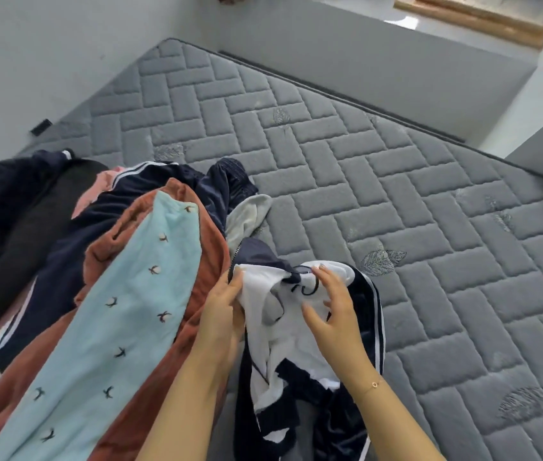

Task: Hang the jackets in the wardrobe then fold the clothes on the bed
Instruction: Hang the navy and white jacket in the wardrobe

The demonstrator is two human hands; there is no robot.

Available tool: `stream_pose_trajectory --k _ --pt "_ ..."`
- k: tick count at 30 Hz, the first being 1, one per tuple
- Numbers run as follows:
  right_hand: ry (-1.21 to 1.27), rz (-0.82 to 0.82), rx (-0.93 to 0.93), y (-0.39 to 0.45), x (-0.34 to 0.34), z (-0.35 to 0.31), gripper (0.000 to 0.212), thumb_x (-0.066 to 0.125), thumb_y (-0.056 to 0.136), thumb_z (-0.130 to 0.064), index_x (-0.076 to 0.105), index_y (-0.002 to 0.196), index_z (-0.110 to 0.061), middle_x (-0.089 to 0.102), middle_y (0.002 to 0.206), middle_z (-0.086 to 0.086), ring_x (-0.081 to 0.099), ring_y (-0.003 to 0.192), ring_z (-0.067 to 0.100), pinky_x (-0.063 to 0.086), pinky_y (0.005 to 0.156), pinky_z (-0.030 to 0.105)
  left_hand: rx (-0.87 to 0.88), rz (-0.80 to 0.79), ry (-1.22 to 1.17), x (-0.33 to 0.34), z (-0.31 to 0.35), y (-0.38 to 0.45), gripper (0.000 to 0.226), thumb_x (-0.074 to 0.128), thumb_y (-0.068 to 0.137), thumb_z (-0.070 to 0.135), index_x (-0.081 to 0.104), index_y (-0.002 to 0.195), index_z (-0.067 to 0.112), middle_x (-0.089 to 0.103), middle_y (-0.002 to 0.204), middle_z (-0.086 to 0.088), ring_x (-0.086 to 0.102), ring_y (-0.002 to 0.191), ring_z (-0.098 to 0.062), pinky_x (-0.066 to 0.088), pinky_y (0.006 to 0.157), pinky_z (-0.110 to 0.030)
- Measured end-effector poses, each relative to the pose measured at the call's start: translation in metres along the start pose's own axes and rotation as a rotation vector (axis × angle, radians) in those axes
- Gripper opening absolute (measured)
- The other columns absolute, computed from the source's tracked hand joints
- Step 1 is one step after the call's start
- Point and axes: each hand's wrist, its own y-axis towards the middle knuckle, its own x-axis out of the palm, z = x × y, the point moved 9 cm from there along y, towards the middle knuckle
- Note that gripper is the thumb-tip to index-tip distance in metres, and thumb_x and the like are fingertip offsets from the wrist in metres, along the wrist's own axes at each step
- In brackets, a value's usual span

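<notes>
At six o'clock on bed (396, 181): left hand (223, 307) pinches jacket (273, 327), right hand (330, 304) spread open above; you find collar first

You'll find no readable text here; the black marks on the white garment (291, 314) stay illegible.

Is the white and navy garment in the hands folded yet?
No. The garment is bunched and crumpled, with the left hand pinching it and the right hand over it.

Grey quilted mattress (380, 181), bare; clothes pile (123, 261) on left, navy/white jacket (296, 344) beside.
</notes>
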Motion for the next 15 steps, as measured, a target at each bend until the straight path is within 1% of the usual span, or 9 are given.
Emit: stream_pose_trajectory --k 3,5,6,7,8,9,11,13,15 --pt "-0.167 -0.067 -0.155 -0.014 0.009 -0.052 0.068 0.065 0.089 -0.009 0.036 0.145 -0.035 0.028 0.151 -0.021 0.021 0.138 -0.007 0.016 0.106 0.001 0.021 -0.052 0.007 0.002 0.031 -0.058 0.033 0.047 0.100 0.027 0.066 0.122 0.011 0.071 0.117 -0.012 0.067 0.111 -0.026 0.056 0.091 -0.033" --pt "-0.252 -0.159 -0.208 -0.026 0.024 -0.080 0.068 0.065 0.083 -0.002 0.045 0.140 -0.033 0.038 0.143 -0.018 0.031 0.132 -0.003 0.021 0.107 0.005 0.068 -0.081 -0.036 -0.002 0.052 -0.102 0.037 0.049 0.098 0.029 0.065 0.124 0.008 0.070 0.119 -0.012 0.066 0.112 -0.025 0.057 0.089 -0.031" --pt "-0.279 -0.220 -0.209 -0.034 0.035 -0.091 0.058 0.063 0.081 0.002 0.057 0.130 -0.028 0.051 0.131 -0.014 0.044 0.123 0.004 0.032 0.104 0.015 0.100 -0.086 -0.075 -0.008 0.063 -0.125 0.038 0.051 0.096 0.030 0.066 0.123 0.008 0.070 0.120 -0.012 0.066 0.112 -0.024 0.057 0.086 -0.029" --pt "-0.289 -0.263 -0.193 -0.045 0.046 -0.099 0.041 0.060 0.080 0.003 0.067 0.112 -0.022 0.063 0.111 -0.010 0.055 0.106 0.012 0.043 0.095 0.027 0.124 -0.084 -0.127 -0.017 0.072 -0.149 0.039 0.053 0.093 0.032 0.068 0.120 0.008 0.070 0.120 -0.013 0.067 0.111 -0.024 0.057 0.082 -0.028" --pt "-0.278 -0.294 -0.165 -0.059 0.056 -0.107 0.028 0.057 0.082 0.001 0.068 0.096 -0.021 0.067 0.091 -0.008 0.059 0.090 0.015 0.047 0.083 0.033 0.140 -0.078 -0.191 -0.028 0.080 -0.173 0.041 0.057 0.089 0.033 0.069 0.119 0.007 0.069 0.119 -0.015 0.067 0.110 -0.026 0.058 0.079 -0.029" --pt "-0.259 -0.315 -0.130 -0.076 0.066 -0.115 0.026 0.056 0.086 -0.002 0.067 0.087 -0.025 0.067 0.079 -0.011 0.060 0.079 0.010 0.047 0.074 0.029 0.158 -0.067 -0.248 -0.043 0.088 -0.196 0.045 0.059 0.087 0.034 0.068 0.119 0.005 0.069 0.118 -0.017 0.068 0.108 -0.027 0.058 0.076 -0.030" --pt "-0.221 -0.314 -0.126 -0.113 0.089 -0.132 0.036 0.055 0.088 -0.005 0.067 0.083 -0.038 0.068 0.075 -0.013 0.057 0.067 -0.002 0.043 0.061 0.016 0.217 -0.046 -0.312 -0.083 0.105 -0.243 0.049 0.059 0.087 0.035 0.066 0.123 0.003 0.069 0.119 -0.018 0.068 0.109 -0.028 0.058 0.076 -0.031" --pt "-0.201 -0.312 -0.187 -0.157 0.124 -0.162 0.034 0.052 0.086 -0.003 0.068 0.087 -0.033 0.069 0.077 -0.003 0.054 0.064 0.002 0.040 0.059 0.021 0.316 -0.013 -0.276 -0.133 0.124 -0.294 0.051 0.057 0.089 0.035 0.062 0.127 0.002 0.067 0.122 -0.019 0.067 0.108 -0.028 0.058 0.077 -0.030" --pt "-0.148 -0.342 -0.252 -0.204 0.167 -0.201 0.028 0.051 0.086 0.001 0.068 0.088 -0.021 0.068 0.079 0.004 0.054 0.068 0.005 0.042 0.064 0.027 0.432 0.028 -0.221 -0.189 0.141 -0.349 0.042 0.061 0.087 0.028 0.067 0.121 0.003 0.068 0.117 -0.021 0.068 0.102 -0.026 0.058 0.077 -0.028"
